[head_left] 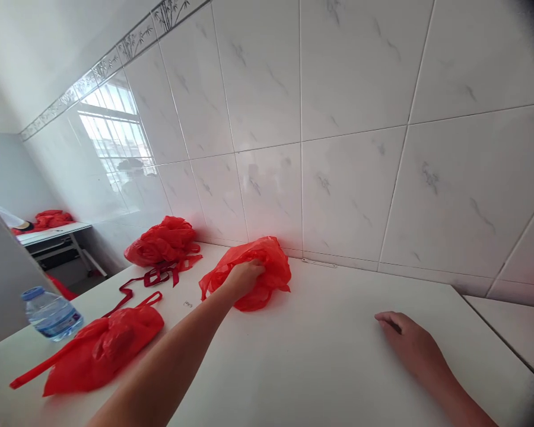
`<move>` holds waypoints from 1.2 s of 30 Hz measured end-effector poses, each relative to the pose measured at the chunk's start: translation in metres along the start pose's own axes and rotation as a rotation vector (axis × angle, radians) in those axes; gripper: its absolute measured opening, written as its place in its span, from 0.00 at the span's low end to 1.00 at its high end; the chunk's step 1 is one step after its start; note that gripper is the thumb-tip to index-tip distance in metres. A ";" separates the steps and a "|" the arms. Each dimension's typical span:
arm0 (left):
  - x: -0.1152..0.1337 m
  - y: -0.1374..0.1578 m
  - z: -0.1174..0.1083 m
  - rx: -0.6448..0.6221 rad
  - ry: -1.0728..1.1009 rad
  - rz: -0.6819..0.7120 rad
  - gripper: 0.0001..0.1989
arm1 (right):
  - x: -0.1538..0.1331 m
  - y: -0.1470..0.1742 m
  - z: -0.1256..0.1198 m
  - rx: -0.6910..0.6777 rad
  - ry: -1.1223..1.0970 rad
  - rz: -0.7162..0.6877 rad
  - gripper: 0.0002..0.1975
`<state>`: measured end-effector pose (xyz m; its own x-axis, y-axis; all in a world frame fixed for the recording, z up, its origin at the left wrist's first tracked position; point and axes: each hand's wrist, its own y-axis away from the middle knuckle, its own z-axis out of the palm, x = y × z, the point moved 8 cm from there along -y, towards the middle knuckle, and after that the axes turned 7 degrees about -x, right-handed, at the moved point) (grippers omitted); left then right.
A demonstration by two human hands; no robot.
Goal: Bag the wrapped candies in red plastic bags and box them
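On the desk [311, 367], the middle bundle [276, 267] lies near the wall [347, 196] with the left hand [245, 279] on it, the back bundle [162, 244] to its left, a strap [175, 276] between that and the front bundle [111, 350], a bottle [52, 315] left of the latter, and the right hand [412, 341] well to the right.

Red middle bag [278, 270] – thin, translucent plastic film, crumpled, with a slight sheen; the rear bundle [160, 243] and front bag [102, 356] look like the same film, wrinkled and glossy along the folds. Bottle [53, 315]: clear, shiny plastic with a blue cap [32, 293]. Tabletop [302, 367] smooth, white, low sheen; wall tiles [351, 196] glazed and marble-veined – glossy enough to mirror a window.
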<state>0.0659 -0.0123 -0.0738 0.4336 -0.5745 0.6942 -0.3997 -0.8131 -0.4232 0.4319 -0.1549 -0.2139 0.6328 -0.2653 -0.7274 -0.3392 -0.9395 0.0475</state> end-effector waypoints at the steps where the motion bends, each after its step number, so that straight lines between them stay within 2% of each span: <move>1: 0.006 -0.002 -0.004 0.023 -0.029 0.017 0.07 | -0.001 0.001 0.000 -0.002 -0.003 0.004 0.16; 4: 0.031 -0.001 -0.020 0.117 -0.119 0.063 0.09 | -0.002 0.003 0.000 0.001 -0.014 0.016 0.16; 7: 0.063 0.011 -0.035 0.278 -0.128 0.078 0.13 | -0.007 0.005 0.000 0.015 -0.042 0.020 0.16; 9: 0.078 0.023 -0.037 0.377 -0.008 0.038 0.09 | -0.016 0.010 0.001 0.030 -0.100 0.014 0.17; 11: 0.085 0.032 -0.026 0.386 0.213 -0.029 0.06 | -0.032 0.017 0.005 0.020 -0.187 -0.025 0.18; 14: 0.092 0.041 0.004 0.284 0.516 -0.098 0.08 | -0.068 0.033 0.021 -0.087 -0.333 -0.138 0.21; 16: 0.095 0.046 0.022 0.236 0.639 -0.128 0.10 | -0.095 0.047 0.032 -0.172 -0.440 -0.235 0.28; 18: 0.101 0.049 0.034 0.194 0.699 -0.145 0.12 | -0.119 0.060 0.040 -0.246 -0.529 -0.338 0.39; 20: 0.114 0.051 0.043 0.126 0.680 -0.103 0.11 | -0.136 0.071 0.043 -0.296 -0.644 -0.397 0.44; 22: 0.130 0.052 0.053 -0.008 0.595 -0.007 0.09 | -0.145 0.075 0.042 -0.324 -0.816 -0.374 0.36; 23: 0.135 0.053 0.060 -0.087 0.543 0.042 0.13 | -0.146 0.074 0.039 -0.321 -0.900 -0.349 0.30; 24: 0.137 0.054 0.066 -0.154 0.490 0.081 0.21 | -0.146 0.073 0.034 -0.308 -0.962 -0.328 0.25; 26: 0.124 0.056 0.078 -0.228 0.385 0.109 0.40 | -0.146 0.070 0.024 -0.301 -1.055 -0.324 0.19; 27: 0.110 0.055 0.084 -0.239 0.317 0.100 0.46 | -0.144 0.067 0.019 -0.312 -1.112 -0.332 0.18; 29: 0.076 0.052 0.099 -0.293 0.160 0.051 0.48 | -0.134 0.058 0.014 -0.352 -1.268 -0.316 0.18; 30: 0.058 0.050 0.105 -0.311 0.044 0.025 0.46 | -0.125 0.053 0.013 -0.366 -1.338 -0.290 0.19; 32: 0.028 0.041 0.110 -0.307 -0.054 0.004 0.35 | -0.101 0.040 0.013 -0.334 -1.404 -0.210 0.19; 34: 0.008 0.030 0.103 -0.255 -0.119 -0.004 0.24 | -0.074 0.028 0.012 -0.260 -1.407 -0.124 0.17; 36: -0.001 0.019 0.090 -0.194 -0.176 -0.008 0.17 | -0.053 0.021 0.008 -0.189 -1.406 -0.062 0.14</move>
<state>0.1306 -0.0354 -0.1344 0.5642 -0.5894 0.5781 -0.5361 -0.7941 -0.2864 0.3856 -0.1585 -0.1797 -0.6039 0.1045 -0.7902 -0.1691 -0.9856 -0.0011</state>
